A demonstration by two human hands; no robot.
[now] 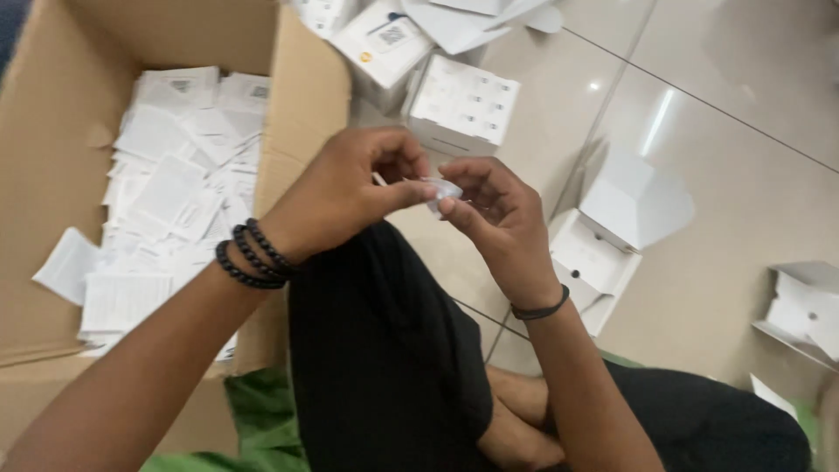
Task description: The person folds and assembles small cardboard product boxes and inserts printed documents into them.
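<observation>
Head view: my left hand (350,188) and right hand (489,210) both pinch a small clear plastic wrapper (444,192) at centre, above my lap; I should pull evenly, fingertips close.

**Soft indoor light, slight motion blur**

Even, dimmish daylight. Pale streak glare on glossy floor tiles (657,122), upper right. Shadows faint. Both hands slightly smeared; white cartons (461,100) washed out, detail lost. Frame edges soft.
</observation>
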